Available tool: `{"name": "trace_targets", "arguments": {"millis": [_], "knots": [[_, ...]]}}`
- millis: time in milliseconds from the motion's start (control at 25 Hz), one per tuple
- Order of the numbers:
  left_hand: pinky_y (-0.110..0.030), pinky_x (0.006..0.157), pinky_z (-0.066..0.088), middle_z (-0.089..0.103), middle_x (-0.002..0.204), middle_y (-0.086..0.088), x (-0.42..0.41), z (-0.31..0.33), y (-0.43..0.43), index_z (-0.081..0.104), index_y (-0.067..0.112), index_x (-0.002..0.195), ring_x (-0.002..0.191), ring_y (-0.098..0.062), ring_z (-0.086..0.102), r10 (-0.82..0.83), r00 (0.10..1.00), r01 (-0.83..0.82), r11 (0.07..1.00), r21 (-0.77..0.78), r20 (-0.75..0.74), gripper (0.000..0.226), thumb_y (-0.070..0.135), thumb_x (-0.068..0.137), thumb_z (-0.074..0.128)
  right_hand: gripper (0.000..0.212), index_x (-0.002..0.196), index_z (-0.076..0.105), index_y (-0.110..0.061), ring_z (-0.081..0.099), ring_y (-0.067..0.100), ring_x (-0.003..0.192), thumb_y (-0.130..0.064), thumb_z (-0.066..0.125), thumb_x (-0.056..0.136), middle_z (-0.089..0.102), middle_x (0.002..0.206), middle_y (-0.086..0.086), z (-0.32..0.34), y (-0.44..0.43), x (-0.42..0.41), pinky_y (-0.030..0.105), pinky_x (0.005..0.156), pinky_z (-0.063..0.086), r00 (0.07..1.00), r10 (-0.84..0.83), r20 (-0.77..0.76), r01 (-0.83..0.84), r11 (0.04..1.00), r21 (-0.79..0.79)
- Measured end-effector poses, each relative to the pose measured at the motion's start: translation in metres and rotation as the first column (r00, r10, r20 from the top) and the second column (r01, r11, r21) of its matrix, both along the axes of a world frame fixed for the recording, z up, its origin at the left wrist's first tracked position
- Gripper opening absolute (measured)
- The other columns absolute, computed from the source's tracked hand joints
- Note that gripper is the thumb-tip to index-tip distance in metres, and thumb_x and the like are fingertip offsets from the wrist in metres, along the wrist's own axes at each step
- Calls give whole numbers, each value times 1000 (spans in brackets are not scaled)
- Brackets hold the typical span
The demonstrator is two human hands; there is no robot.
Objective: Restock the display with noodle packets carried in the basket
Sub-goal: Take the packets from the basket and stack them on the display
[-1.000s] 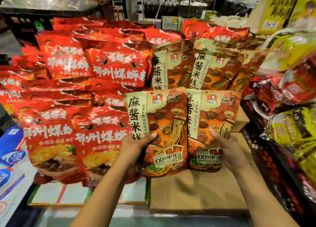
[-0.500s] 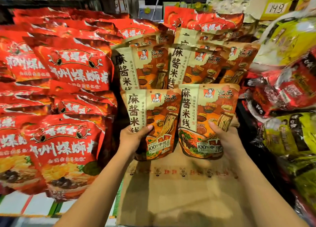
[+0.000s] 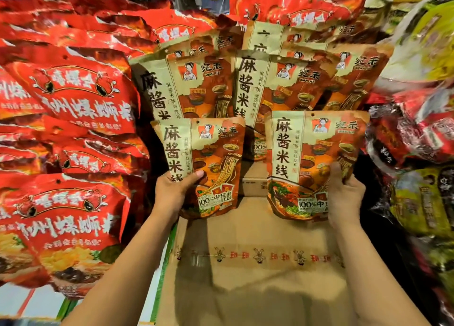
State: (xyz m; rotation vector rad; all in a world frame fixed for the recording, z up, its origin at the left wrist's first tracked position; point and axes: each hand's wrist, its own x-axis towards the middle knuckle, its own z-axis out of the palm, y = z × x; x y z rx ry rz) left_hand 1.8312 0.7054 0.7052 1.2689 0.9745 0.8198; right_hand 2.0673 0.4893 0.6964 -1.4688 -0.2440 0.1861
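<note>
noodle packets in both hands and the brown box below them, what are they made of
The left noodle packet and the right noodle packet: probably plastic film printed matte like kraft paper; soft creases, sealed top edge, little glare. The brown box: looks like cardboard, dull tan, printed tape strip across.

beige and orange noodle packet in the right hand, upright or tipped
Upright. The beige and orange noodle packet is held top edge up, hang hole uppermost, the right hand gripping its lower right side.
</note>
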Motion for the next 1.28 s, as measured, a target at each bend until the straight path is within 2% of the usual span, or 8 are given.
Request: {"name": "trace_targets", "arguments": {"millis": [120,240,520,680,920,1080,1200,1280], "knots": [[-36,83,57,77,96,2,-2,-7,1,74,20,96,93,-20,74,3,999,-3,1000,5,-38,25,10,75,82,65,93,67,-23,61,-8,78,-83,58,69,68,96,1,-16,-9,2,23,75,51,993,-114,41,120,981,-152],[-27,80,60,77,91,4,-1,-6,-1,72,17,96,88,-10,73,38,995,-32,997,71,-88,26,11,74,83,62,114,65,-16,66,9,94,-59,70,71,70,108,1,-18,-21,-9,34,86,53,991,-118,-57,111,987,-116],[-48,98,49,62,126,-11,3,-15,-13,47,7,132,119,-32,58,260,852,-226,966,128,-454,96,59,61,85,92,101,71,-12,71,27,92,-39,98,17,76,97,7,-18,-47,0,42,85,54,890,261,-373,-339,927,-159],[-49,100,45,51,135,-21,3,-12,-19,36,-1,135,126,-40,48,224,813,-243,969,38,-538,102,60,66,81,107,99,69,-6,74,28,80,-43,97,3,77,89,10,-16,-38,3,38,61,59,887,267,-377,-316,946,-74],[-53,104,40,43,143,-24,-5,-27,-34,25,3,146,130,-44,43,132,782,-148,989,25,-609,108,63,72,75,54,108,67,-11,68,23,97,-16,90,60,73,97,0,-7,-39,14,41,95,50,919,288,-268,-355,902,-247],[-53,107,37,41,146,-25,-18,-37,-51,17,7,152,132,-47,40,22,727,-2,1000,31,-686,111,66,75,70,81,138,44,-8,59,25,106,-15,87,69,60,117,5,-9,-47,-6,29,77,52,972,67,-227,-135,944,-301],[-49,109,34,40,146,-26,-36,-39,-71,14,7,154,133,-45,39,-62,590,254,961,112,-805,105,67,82,61,113,145,34,-20,43,33,130,-54,90,53,49,141,12,-16,-63,-50,49,104,42,985,-122,-122,32,824,-566],[-47,112,32,37,148,-26,-48,-39,-85,14,7,154,135,-44,37,-98,456,425,897,119,-884,101,71,84,53,104,147,34,-17,31,36,138,-50,86,63,42,147,14,-23,-79,-91,52,112,29,997,-76,-15,42,691,-721]]}}
